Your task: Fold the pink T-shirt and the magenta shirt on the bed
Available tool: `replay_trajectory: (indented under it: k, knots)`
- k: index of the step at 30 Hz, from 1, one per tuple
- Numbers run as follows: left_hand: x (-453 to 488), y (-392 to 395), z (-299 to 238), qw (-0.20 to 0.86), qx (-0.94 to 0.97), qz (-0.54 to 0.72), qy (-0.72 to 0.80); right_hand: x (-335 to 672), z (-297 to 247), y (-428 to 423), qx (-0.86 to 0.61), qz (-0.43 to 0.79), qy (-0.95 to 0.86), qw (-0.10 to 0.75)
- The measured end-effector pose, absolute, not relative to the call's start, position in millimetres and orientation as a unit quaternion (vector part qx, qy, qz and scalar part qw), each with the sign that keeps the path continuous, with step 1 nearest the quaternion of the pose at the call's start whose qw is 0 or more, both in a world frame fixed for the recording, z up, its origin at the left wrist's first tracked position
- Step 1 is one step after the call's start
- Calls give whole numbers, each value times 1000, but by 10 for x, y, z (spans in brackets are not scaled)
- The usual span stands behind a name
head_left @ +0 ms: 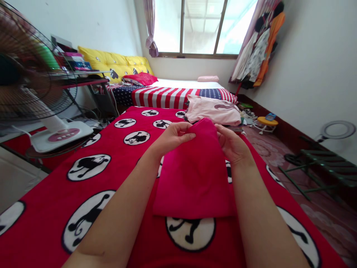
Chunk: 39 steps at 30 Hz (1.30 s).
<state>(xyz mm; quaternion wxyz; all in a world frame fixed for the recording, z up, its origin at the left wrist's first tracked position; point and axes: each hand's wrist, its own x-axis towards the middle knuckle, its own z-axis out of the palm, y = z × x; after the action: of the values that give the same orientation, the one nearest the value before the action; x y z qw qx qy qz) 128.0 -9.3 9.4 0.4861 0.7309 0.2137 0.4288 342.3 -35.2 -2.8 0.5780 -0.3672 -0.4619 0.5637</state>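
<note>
A folded magenta cloth (195, 178) lies on a red blanket (111, 178) printed with black-and-white monkey circles. My left hand (173, 137) pinches the cloth's far left corner, fingers closed on the fabric. My right hand (232, 144) grips the far right corner in the same way. Both forearms reach forward over the blanket. Just beyond the cloth sits a folded pale pink garment (213, 109).
A standing fan (30, 85) is close at the left, beside a cluttered desk (83, 76). A bed with a stars-and-stripes cover (167, 96) and yellow cushions (117, 65) lies ahead. Clothes (259, 48) hang at the right; a green rack (320, 163) and stool (267, 122) stand on the floor.
</note>
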Motion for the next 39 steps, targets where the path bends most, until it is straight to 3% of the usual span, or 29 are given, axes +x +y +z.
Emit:
replay_trajectory:
  k: [8,18,25,32,36,39]
  knots:
    - [1342,-144,106,437,747,455,210,3162,-108,-318,-452,458,-480,596]
    - [1439,-112,51,317,751,527,240,3075,-12,-490,-439,558,-588,388]
    - [1439,-65,-14,274,722,558,303,3335,183,-562,-489,467,-624,392]
    - [1416,15,-81,290,693,581,313,3603,217,-601,-545,391,-716,194]
    - [1473,-24,-93,288,699,575,311,3487,248,-615,-527,387,-716,245]
    - [1513,-61,-76,302,705,571,292,3384,231,-597,-473,460,-694,289]
